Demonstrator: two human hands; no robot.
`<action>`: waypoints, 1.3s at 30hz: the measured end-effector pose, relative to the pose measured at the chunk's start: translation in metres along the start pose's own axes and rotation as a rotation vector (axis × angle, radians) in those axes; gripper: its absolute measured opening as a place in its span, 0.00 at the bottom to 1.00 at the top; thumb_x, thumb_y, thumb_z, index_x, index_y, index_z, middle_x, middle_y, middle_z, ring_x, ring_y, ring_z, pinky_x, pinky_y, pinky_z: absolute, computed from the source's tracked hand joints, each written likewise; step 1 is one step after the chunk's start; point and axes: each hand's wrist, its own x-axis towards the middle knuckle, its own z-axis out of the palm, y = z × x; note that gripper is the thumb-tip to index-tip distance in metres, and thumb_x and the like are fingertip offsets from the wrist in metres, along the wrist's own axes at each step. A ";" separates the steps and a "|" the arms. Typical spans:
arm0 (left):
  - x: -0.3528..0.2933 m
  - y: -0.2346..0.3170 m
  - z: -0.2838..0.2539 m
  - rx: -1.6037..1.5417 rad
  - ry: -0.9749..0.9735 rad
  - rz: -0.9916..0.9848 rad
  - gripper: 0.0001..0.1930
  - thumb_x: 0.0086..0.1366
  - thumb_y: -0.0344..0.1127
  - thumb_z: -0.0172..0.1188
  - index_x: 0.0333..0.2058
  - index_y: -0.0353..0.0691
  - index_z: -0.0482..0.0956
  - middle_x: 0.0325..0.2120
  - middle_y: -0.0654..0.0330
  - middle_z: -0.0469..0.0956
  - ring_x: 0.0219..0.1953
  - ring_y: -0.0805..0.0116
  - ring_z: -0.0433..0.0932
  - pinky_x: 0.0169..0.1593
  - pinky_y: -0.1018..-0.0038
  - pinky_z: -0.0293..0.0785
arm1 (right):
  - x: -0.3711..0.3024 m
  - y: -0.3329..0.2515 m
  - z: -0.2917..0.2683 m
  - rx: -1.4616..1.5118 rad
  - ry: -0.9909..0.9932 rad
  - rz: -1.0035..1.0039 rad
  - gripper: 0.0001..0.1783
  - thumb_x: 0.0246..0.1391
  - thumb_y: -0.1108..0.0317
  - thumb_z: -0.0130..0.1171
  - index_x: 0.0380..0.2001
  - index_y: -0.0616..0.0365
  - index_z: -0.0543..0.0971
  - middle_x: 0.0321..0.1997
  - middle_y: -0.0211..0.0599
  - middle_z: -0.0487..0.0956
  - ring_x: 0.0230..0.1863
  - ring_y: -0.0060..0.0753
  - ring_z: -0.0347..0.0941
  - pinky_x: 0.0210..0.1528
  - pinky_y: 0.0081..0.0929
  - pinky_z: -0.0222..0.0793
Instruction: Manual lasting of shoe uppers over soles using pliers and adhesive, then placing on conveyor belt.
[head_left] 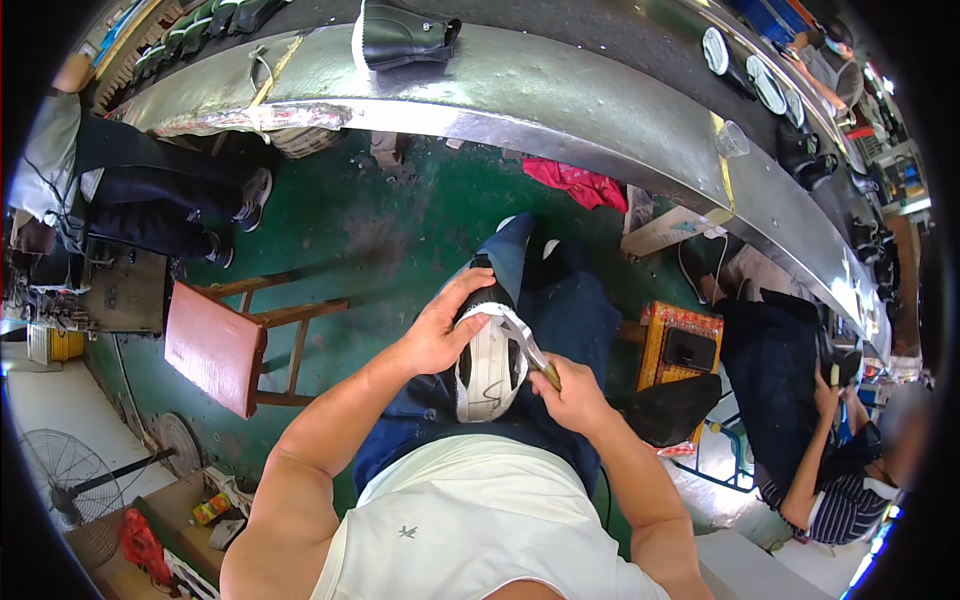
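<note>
A shoe [487,385] lies upside down across my thighs, its whitish underside facing up and a dark upper showing at the far end. My left hand [438,332] is closed round the far left part of the shoe, thumb pressed on the white edge. My right hand [574,396] grips the yellowish-brown handle of a curved metal hand tool [528,346]. The tool's silver head rests against the shoe's right edge, close to my left thumb. Whether its jaws or blade grip the material is too small to tell.
Ahead runs a long metal-edged conveyor bench [560,85] carrying a dark boot [405,38] and several shoes. A reddish stool [215,345] stands left, near a fan [72,490]. An orange stool [655,345] is at right. Co-workers are on both sides.
</note>
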 end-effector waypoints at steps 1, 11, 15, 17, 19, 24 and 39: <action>0.001 -0.001 -0.001 -0.016 0.009 0.024 0.24 0.73 0.31 0.53 0.66 0.36 0.64 0.67 0.48 0.63 0.71 0.52 0.61 0.72 0.62 0.55 | 0.004 0.003 0.008 -0.129 0.161 -0.166 0.14 0.64 0.67 0.58 0.47 0.66 0.75 0.39 0.51 0.81 0.38 0.54 0.79 0.41 0.42 0.75; -0.001 0.012 0.014 -0.122 0.111 -0.139 0.25 0.68 0.29 0.61 0.63 0.38 0.70 0.66 0.50 0.66 0.71 0.57 0.61 0.72 0.64 0.55 | -0.029 -0.043 -0.019 -0.371 0.012 0.033 0.13 0.61 0.72 0.58 0.47 0.65 0.73 0.38 0.53 0.78 0.39 0.59 0.78 0.41 0.47 0.74; 0.007 0.012 0.007 -0.118 0.100 -0.151 0.24 0.67 0.28 0.62 0.62 0.38 0.72 0.66 0.49 0.68 0.71 0.57 0.62 0.72 0.65 0.55 | -0.026 -0.050 -0.063 -0.047 -0.342 0.168 0.09 0.65 0.67 0.56 0.41 0.63 0.74 0.28 0.44 0.79 0.30 0.45 0.78 0.37 0.37 0.74; 0.007 0.014 0.005 -0.123 0.073 -0.169 0.24 0.67 0.27 0.61 0.62 0.38 0.72 0.66 0.49 0.68 0.72 0.57 0.61 0.73 0.65 0.54 | -0.020 -0.070 -0.052 0.070 -0.262 0.221 0.14 0.64 0.63 0.58 0.42 0.64 0.75 0.32 0.54 0.79 0.37 0.60 0.77 0.40 0.45 0.71; 0.009 0.015 0.003 -0.068 0.014 -0.115 0.28 0.68 0.31 0.61 0.65 0.38 0.68 0.67 0.47 0.67 0.72 0.55 0.60 0.73 0.64 0.53 | -0.007 -0.067 -0.031 -0.018 0.168 0.055 0.15 0.64 0.60 0.59 0.41 0.64 0.76 0.31 0.52 0.79 0.37 0.58 0.78 0.40 0.43 0.72; -0.043 0.012 0.018 0.065 0.101 -0.340 0.35 0.70 0.40 0.59 0.71 0.36 0.57 0.65 0.40 0.67 0.69 0.47 0.64 0.71 0.63 0.58 | -0.019 -0.028 -0.007 0.010 0.181 0.095 0.23 0.60 0.54 0.65 0.45 0.63 0.76 0.31 0.48 0.80 0.34 0.45 0.81 0.42 0.39 0.74; 0.004 0.001 0.086 -0.552 -0.158 -0.768 0.32 0.57 0.20 0.54 0.62 0.46 0.75 0.47 0.60 0.82 0.45 0.68 0.81 0.43 0.71 0.78 | -0.029 0.049 0.024 0.632 0.314 0.389 0.11 0.61 0.70 0.56 0.43 0.65 0.74 0.32 0.35 0.79 0.25 0.25 0.74 0.28 0.26 0.73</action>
